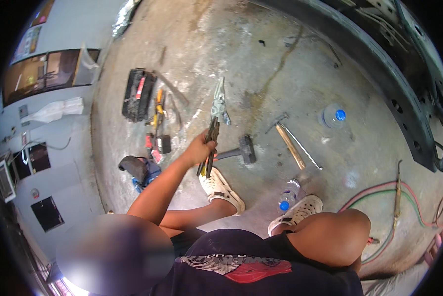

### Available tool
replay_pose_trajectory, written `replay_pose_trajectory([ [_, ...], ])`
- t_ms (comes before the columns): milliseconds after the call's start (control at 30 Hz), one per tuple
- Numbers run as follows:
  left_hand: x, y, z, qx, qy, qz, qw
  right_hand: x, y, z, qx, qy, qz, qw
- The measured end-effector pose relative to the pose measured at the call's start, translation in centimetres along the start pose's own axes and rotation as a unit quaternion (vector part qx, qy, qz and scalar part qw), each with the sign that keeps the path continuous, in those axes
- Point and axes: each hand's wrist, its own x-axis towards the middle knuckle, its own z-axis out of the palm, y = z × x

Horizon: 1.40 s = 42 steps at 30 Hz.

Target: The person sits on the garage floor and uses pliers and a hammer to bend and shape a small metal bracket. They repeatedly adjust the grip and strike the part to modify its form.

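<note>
My left hand (201, 149) is closed around a dark pair of pliers (213, 132), its jaws pointing away from me and its handles hanging down over my left shoe (215, 183). Just past the jaws is a crumpled pale grey-green cloth or glove (219, 102); whether they touch I cannot tell. Right of this hand, a sledgehammer (246, 149) with a black head and orange-red handle lies on the floor. My right hand does not show.
A black toolbox (136, 96), yellow-handled tools (158, 106) and a dark bag (135, 168) lie left. On the right are a wooden-handled hammer (290, 146), a metal rod (305, 150), water bottles (334, 116), a torch (397, 200) with hoses and a vehicle panel (379, 69).
</note>
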Motion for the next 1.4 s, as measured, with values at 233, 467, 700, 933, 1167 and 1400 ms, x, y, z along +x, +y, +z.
replay_pose_trajectory([
  [233, -10.8, 5.6, 0.7, -0.098, 0.031, 0.041, 0.994, 0.0, -0.5, -2.1, 0.088, 0.020, -0.014, 0.996],
  [467, -13.1, 9.8, 1.4, 0.055, 0.168, 0.252, 0.952, -7.5, -2.2, -2.9, 0.098, -0.097, -0.089, 0.986],
  [700, -15.7, 10.7, 1.0, 0.111, 0.271, 0.261, 0.920, -29.1, -8.2, 2.3, -0.339, -0.377, -0.400, 0.763],
  [933, -16.4, 8.8, 1.0, 0.098, 0.289, 0.250, 0.919, -49.1, 1.2, 12.8, -0.447, -0.552, -0.437, 0.552],
  [1167, -17.5, 6.8, 0.2, 0.161, 0.303, 0.149, 0.928, -50.0, 14.3, 17.0, -0.511, -0.666, -0.251, 0.482],
  [1400, -17.4, 5.6, 1.4, 0.217, 0.267, 0.111, 0.932, -48.0, 16.7, 17.3, -0.645, -0.554, -0.404, 0.337],
])
